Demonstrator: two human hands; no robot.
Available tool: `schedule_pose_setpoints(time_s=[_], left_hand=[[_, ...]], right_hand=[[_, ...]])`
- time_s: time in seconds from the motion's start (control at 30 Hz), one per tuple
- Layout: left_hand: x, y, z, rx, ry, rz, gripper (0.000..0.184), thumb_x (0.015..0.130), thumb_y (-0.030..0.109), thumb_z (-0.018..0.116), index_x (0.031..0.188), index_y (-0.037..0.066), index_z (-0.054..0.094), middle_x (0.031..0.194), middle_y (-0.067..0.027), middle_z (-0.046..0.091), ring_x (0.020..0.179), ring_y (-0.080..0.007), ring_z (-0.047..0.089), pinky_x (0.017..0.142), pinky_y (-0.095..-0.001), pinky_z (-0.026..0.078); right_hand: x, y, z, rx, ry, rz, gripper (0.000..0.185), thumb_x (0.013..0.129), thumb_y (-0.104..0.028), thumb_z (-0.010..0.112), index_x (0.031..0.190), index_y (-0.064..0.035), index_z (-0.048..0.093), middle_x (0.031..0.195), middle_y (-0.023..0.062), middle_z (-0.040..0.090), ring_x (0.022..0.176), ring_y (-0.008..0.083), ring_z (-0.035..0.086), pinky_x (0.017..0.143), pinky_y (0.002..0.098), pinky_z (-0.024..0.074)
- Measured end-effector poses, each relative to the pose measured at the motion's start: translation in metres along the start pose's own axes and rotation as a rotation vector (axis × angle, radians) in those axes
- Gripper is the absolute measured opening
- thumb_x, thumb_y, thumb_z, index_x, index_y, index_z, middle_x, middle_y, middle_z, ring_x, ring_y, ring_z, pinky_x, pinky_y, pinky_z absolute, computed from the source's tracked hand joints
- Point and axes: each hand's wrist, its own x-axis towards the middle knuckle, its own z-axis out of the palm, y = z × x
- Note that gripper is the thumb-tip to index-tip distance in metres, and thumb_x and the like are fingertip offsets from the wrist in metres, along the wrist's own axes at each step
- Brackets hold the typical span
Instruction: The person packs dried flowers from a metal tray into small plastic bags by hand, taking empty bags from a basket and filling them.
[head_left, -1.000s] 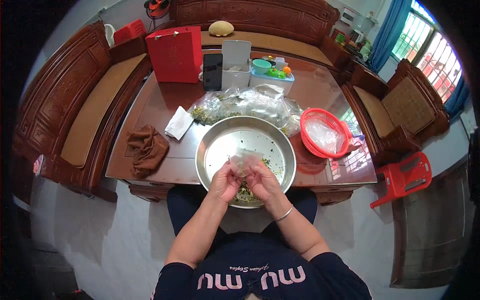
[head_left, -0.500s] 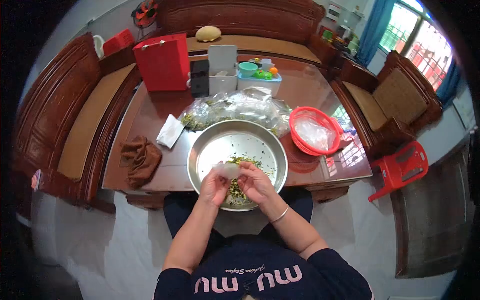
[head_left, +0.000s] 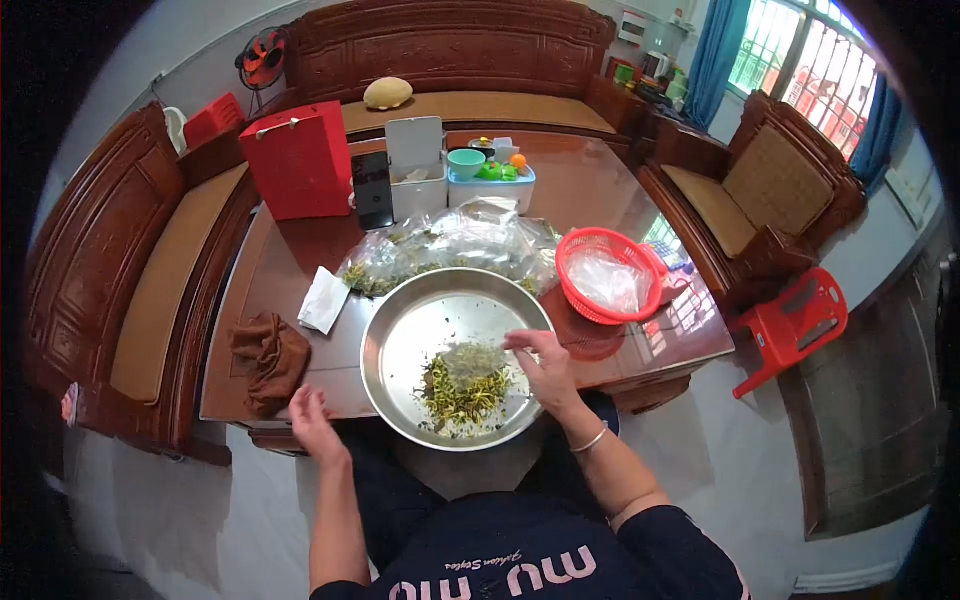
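Note:
A wide steel basin (head_left: 372, 345) sits at the table's near edge, with a heap of dried yellow-green herb pieces (head_left: 462, 402) inside. Over the heap is a small see-through mesh pouch (head_left: 475, 362). My right hand (head_left: 545, 372) is above the basin's right side, fingertips pinched at the pouch's right edge. Left of the basin, my left hand (head_left: 317, 425) hangs in the air with fingers apart, holding nothing. It is nearest to a crumpled brown cloth bag (head_left: 270, 360) on the table.
Behind the basin lies a large clear plastic bag of herbs (head_left: 450, 238). A red basket (head_left: 610, 275) with clear plastic stands right, a folded white tissue (head_left: 323, 300) left. Farther back are a red gift bag (head_left: 297, 165), a black phone (head_left: 372, 190) and a white box (head_left: 418, 195).
My hands have parted from the pouch held between them. The left moved left toward the brown bag; the right shifted right. The pouch is now lower, over the herbs, and the camera view shifted.

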Motion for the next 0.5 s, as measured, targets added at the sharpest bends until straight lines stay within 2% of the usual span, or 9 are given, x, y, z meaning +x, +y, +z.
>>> schedule_pose_setpoints(time_s=[0.07, 0.13, 0.17, 0.3, 0.33, 0.47, 0.5], left_hand=[[0.011, -0.032, -0.034, 0.009, 0.043, 0.04, 0.023, 0.087, 0.014, 0.049, 0.108, 0.005, 0.052, 0.096, -0.0034, 0.056, 0.084, -0.0109, 0.051, 0.075, -0.0232, 0.041], [0.013, -0.063, -0.06, 0.286, -0.012, 0.115, 0.026, 0.085, 0.016, 0.05, 0.108, 0.003, 0.052, 0.101, -0.0092, 0.055, 0.091, -0.0197, 0.051, 0.082, -0.0286, 0.04], [0.009, -0.076, -0.066, 0.289, -0.009, 0.11, 0.026, 0.085, 0.016, 0.05, 0.108, 0.003, 0.052, 0.101, -0.0092, 0.055, 0.091, -0.0197, 0.051, 0.082, -0.0286, 0.04], [-0.008, -0.12, -0.08, 0.955, -0.112, 0.338, 0.033, 0.081, 0.02, 0.054, 0.107, 0.0, 0.051, 0.108, -0.0161, 0.053, 0.099, -0.0303, 0.048, 0.088, -0.0368, 0.038], [-0.007, -0.119, -0.074, 0.947, -0.133, 0.339, 0.033, 0.081, 0.02, 0.054, 0.107, 0.0, 0.051, 0.108, -0.0161, 0.053, 0.099, -0.0303, 0.048, 0.088, -0.0368, 0.038], [-0.01, -0.113, -0.063, 1.37, -0.185, 0.252, 0.039, 0.078, 0.025, 0.055, 0.107, -0.001, 0.051, 0.113, -0.0205, 0.049, 0.104, -0.0366, 0.044, 0.09, -0.0434, 0.035], [-0.008, -0.113, -0.063, 1.371, -0.192, 0.251, 0.039, 0.078, 0.025, 0.055, 0.107, -0.001, 0.051, 0.113, -0.0205, 0.049, 0.104, -0.0366, 0.044, 0.09, -0.0434, 0.035]], right_hand=[[0.003, -0.002, -0.005, 0.111, 0.009, 0.064, 0.028, 0.08, -0.002, 0.053, 0.108, -0.0042, 0.056, 0.087, 0.0073, 0.064, 0.075, 0.0114, 0.057, 0.067, 0.0193, 0.0438], [0.008, 0.0, -0.007, 0.287, 0.101, 0.192, 0.035, 0.08, 0.0, 0.053, 0.115, -0.004, 0.051, 0.088, 0.0079, 0.064, 0.075, 0.011, 0.058, 0.066, 0.0198, 0.0442], [0.011, -0.001, -0.008, 0.287, 0.096, 0.196, 0.035, 0.08, 0.0, 0.053, 0.115, -0.004, 0.051, 0.088, 0.0079, 0.064, 0.075, 0.011, 0.058, 0.066, 0.0198, 0.0442], [0.02, -0.007, -0.016, 0.244, 0.041, 0.271, 0.04, 0.081, 0.002, 0.052, 0.12, -0.0012, 0.044, 0.091, 0.0073, 0.063, 0.08, 0.01, 0.057, 0.07, 0.0187, 0.0426], [0.021, -0.005, -0.02, 0.231, 0.056, 0.279, 0.04, 0.081, 0.002, 0.052, 0.12, -0.0012, 0.044, 0.091, 0.0073, 0.063, 0.08, 0.01, 0.057, 0.07, 0.0187, 0.0426], [0.033, 0.004, -0.032, 0.252, 0.259, 0.263, 0.037, 0.081, 0.003, 0.051, 0.117, -0.0002, 0.046, 0.09, 0.0072, 0.063, 0.076, 0.0086, 0.055, 0.066, 0.0163, 0.042], [0.037, 0.002, -0.041, 0.222, 0.315, 0.283, 0.035, 0.081, 0.003, 0.051, 0.116, 0.0001, 0.047, 0.09, 0.0072, 0.063, 0.074, 0.0077, 0.054, 0.064, 0.0155, 0.0416]])
